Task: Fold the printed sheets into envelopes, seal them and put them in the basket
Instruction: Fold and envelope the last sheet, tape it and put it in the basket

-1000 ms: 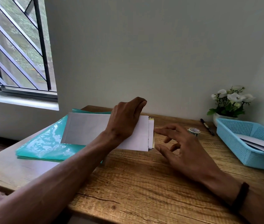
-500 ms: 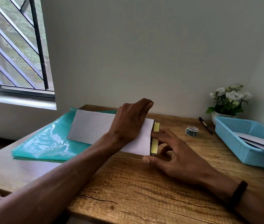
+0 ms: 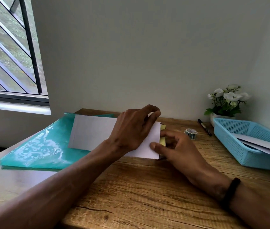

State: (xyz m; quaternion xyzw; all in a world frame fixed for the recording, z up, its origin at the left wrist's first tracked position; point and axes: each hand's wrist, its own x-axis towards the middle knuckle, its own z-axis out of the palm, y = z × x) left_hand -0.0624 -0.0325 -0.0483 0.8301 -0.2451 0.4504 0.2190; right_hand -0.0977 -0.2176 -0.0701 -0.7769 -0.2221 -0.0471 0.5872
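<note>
A white envelope (image 3: pixel 91 133) lies across a teal folder (image 3: pixel 40 146) and the wooden table (image 3: pixel 139 187). My left hand (image 3: pixel 131 129) rests on the envelope's right half, its fingers curled over the far edge. At the envelope's right end my right hand (image 3: pixel 180 151) pinches the flap: the thumb lies on the white face and the fingers sit behind the flap's yellow adhesive strip (image 3: pixel 162 141). The blue basket (image 3: pixel 227 139) stands at the right and holds white envelopes (image 3: pixel 263 144).
A roll of tape (image 3: pixel 190 133) and a black pen (image 3: pixel 204 127) lie between my right hand and the basket. A pot of white flowers (image 3: pixel 227 100) stands against the wall behind the basket. A barred window is at the left.
My right hand moved in from beside the envelope, took the flap and turned it up, showing the yellow strip, and its thumb now lies on the envelope's face. My left hand stayed on the envelope.
</note>
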